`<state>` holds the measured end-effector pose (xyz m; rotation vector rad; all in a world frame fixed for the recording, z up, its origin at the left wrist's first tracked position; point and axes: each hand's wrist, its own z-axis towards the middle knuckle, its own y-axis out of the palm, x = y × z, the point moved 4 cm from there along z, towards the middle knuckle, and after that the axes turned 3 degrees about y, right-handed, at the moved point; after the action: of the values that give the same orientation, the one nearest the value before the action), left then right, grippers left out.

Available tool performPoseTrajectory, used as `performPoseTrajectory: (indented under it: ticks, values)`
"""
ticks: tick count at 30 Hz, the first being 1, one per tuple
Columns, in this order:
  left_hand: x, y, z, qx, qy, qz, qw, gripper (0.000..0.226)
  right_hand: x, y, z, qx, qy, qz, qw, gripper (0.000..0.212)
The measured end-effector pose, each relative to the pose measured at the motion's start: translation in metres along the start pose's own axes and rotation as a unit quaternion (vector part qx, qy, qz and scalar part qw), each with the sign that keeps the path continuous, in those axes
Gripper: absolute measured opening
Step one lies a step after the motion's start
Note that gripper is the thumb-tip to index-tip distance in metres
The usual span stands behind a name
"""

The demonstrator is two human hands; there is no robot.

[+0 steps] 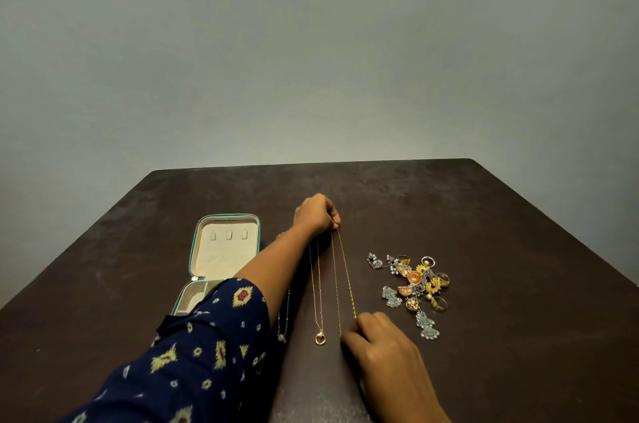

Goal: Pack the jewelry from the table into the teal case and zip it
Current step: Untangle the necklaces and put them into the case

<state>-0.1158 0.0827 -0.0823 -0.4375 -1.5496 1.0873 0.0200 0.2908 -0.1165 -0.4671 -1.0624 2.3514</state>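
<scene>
The teal case (193,249) lies open at the left of the dark table, its cream lining showing; my left sleeve hides part of its lower half. My left hand (316,213) reaches far forward and pinches the top of a long gold chain (342,270). My right hand (380,343) pinches the chain's near end, so it lies stretched between both hands. A thinner gold necklace with a ring pendant (320,338) lies just left of it. A silver chain (281,336) peeks out beside my left forearm.
A heap of earrings and rings (415,284) in gold, silver and orange sits to the right of the chains. The dark brown table (501,215) ends at a far edge against a plain grey wall (311,42).
</scene>
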Motion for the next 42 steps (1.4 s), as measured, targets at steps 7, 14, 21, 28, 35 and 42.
performPoseTrajectory:
  ticks: [7, 14, 21, 28, 35, 42]
  values:
    - [0.005, 0.000, -0.005, 0.034, 0.008, 0.027, 0.999, 0.003, 0.002, 0.002, 0.000, -0.006, -0.013, -0.008, 1.000, 0.022]
    - [0.010, -0.024, -0.028, 0.129, 0.012, -0.060, 0.990, 0.009, 0.004, -0.003, 0.002, -0.011, -0.024, -0.002, 1.000, 0.018]
    - [0.012, -0.061, -0.104, 0.239, 0.066, -0.193, 0.949, 0.014, 0.004, -0.008, 0.003, -0.042, -0.029, 0.012, 0.999, 0.037]
    - [-0.045, -0.085, -0.197, 0.369, 0.033, -0.304, 0.878, 0.013, -0.003, -0.018, 0.002, -0.033, -0.066, -0.034, 0.997, 0.039]
    - [-0.112, -0.086, -0.255, 0.429, -0.064, -0.283, 0.855, 0.009, -0.024, -0.027, -0.003, 0.001, -0.159, -0.080, 0.984, 0.037]
    - [-0.131, -0.072, -0.266, 0.383, -0.094, -0.283, 0.875, 0.008, -0.064, -0.022, -0.013, 0.013, -0.230, -0.058, 0.971, 0.023]
